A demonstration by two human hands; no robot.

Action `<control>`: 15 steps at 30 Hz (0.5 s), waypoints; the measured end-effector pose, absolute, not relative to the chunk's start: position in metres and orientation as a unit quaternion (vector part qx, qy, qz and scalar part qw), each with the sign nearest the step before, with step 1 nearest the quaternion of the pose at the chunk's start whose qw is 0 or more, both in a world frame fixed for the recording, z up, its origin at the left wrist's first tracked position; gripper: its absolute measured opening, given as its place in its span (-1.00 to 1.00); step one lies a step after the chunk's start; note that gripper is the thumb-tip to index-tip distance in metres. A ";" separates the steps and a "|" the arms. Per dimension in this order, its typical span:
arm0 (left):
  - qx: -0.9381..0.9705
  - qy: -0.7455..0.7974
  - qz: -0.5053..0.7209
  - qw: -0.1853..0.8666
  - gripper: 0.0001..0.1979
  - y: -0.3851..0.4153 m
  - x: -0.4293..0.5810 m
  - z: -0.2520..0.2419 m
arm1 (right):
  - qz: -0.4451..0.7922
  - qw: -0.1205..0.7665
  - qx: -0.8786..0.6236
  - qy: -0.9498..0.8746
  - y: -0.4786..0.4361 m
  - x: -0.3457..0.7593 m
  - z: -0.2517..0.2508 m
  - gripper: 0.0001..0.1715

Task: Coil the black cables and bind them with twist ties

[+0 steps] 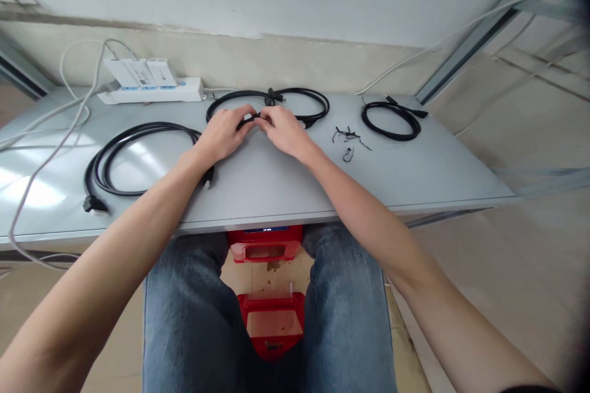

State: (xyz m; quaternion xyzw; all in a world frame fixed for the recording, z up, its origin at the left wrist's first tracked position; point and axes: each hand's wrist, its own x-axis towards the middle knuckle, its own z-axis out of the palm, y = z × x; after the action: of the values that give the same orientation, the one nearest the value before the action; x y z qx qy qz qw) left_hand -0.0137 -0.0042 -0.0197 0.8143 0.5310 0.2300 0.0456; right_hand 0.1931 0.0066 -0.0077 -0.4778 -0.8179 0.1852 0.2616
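Note:
A black cable (318,95) lies in two side-by-side loops near the back of the grey table, its crossing and a plug close together at the middle. At the near side of these loops, my left hand (225,132) pinches a stretch of the cable between thumb and fingers. My right hand (283,129) is closed right beside it, fingertips nearly touching the left ones, on the same dark stretch. Whether a thin tie is also between the fingertips is too small to tell. Part of the cable is hidden behind both hands.
Another coiled black cable (99,169) lies at left, partly under my left forearm. A smaller coiled cable (391,135) lies at right, near several loose black twist ties (348,134). A white power strip (157,95) with adapters stands against the wall. White cords cross the left end.

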 end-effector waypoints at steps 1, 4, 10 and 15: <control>0.813 0.533 0.230 0.047 -0.51 -0.004 -0.014 -0.019 | 0.178 0.259 -0.477 -0.821 0.006 0.193 -0.008 -0.63; 0.816 0.531 0.222 0.053 -0.53 -0.005 -0.015 -0.018 | 0.170 0.253 -0.477 -0.824 0.006 0.194 -0.009 -0.58; 0.840 0.498 0.207 0.056 -0.52 -0.004 -0.017 -0.019 | 0.196 0.277 -0.477 -0.811 0.009 0.193 -0.009 -0.49; 0.844 0.485 0.223 0.057 -0.48 -0.006 -0.014 -0.018 | 0.351 0.313 -0.479 -0.741 0.006 0.188 -0.002 -0.40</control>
State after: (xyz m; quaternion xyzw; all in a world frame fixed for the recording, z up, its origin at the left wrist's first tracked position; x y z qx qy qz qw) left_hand -0.0145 -0.0061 -0.0178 0.8438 0.4848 0.2231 0.0574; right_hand 0.1885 0.0061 -0.0021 -0.4790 -0.7411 0.3507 0.3134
